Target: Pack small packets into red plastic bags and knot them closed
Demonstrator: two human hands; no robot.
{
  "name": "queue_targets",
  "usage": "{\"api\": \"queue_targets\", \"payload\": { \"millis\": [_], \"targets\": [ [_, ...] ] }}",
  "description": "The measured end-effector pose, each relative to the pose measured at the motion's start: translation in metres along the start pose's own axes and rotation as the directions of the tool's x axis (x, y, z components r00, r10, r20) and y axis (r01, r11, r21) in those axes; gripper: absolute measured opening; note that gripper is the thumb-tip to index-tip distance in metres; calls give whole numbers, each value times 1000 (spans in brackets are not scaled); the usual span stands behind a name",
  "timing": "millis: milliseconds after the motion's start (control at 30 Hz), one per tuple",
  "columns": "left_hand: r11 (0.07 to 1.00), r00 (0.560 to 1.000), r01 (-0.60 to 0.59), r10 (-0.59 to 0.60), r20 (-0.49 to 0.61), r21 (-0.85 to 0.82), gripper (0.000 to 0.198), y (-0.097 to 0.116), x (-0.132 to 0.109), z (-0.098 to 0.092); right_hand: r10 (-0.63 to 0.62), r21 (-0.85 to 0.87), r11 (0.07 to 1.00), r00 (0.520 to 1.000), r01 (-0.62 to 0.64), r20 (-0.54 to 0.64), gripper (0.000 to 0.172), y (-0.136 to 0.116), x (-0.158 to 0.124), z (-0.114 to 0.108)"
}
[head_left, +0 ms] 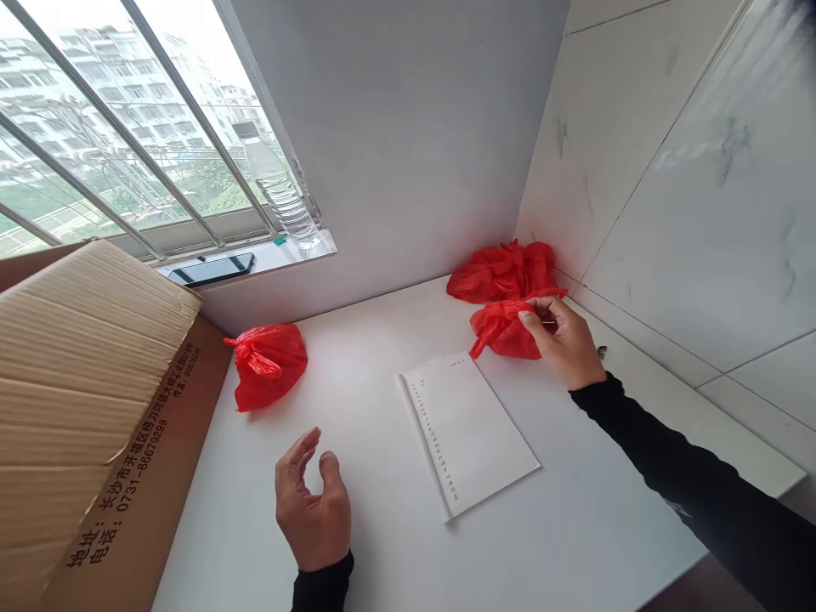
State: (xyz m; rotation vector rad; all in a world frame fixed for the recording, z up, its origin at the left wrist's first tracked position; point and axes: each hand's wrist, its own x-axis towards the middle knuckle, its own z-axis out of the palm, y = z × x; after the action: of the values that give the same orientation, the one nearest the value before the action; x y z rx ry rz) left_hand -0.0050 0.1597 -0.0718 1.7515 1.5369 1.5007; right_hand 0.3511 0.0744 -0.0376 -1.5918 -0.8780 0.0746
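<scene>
Pinching a red bag (510, 334) right of centre, your right hand (569, 342) is closed; your left hand (315, 506) gapes empty. The middle-left bag (275, 365) looks tied already.

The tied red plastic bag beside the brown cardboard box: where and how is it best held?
I would pinch the bag by its gathered neck, from the front: it bunches narrowly there, facing the viewer, and the box stands close on the left.

– What colour are the plastic bags (271, 365)?
– All red. The paper (484, 433) is white with black characters.
– And the cardboard box (95, 357)?
– Brown, black lettering; the wall tiles (676, 187) are white, streaked grey.
</scene>
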Motion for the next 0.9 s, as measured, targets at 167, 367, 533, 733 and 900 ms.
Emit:
{"api": "queue_targets", "payload": {
  "millis": [167, 367, 533, 733, 900],
  "targets": [
    [990, 988, 11, 10, 152, -138, 24, 36, -33, 1, 49, 94, 993, 976, -70, 211, 18, -40, -46, -17],
    [944, 807, -226, 319, 497, -239, 40, 92, -63, 9, 94, 218, 948, 856, -233, 509, 11, -72, -92, -34],
    [924, 733, -263, 379, 565, -278, 15, 101, -72, 9, 85, 192, 941, 744, -279, 663, 8, -79, -114, -40],
    [955, 766, -130, 268, 585, -267, 10, 97, -87, -14, 196, 83, 945, 749, -317, 633, 24, -77, -126, -48],
    [960, 692, -95, 254, 675, -263, 12, 103, -91, -37, 229, 38, 943, 725, -332, 649, 24, -79, -141, -54]
  ]
}}
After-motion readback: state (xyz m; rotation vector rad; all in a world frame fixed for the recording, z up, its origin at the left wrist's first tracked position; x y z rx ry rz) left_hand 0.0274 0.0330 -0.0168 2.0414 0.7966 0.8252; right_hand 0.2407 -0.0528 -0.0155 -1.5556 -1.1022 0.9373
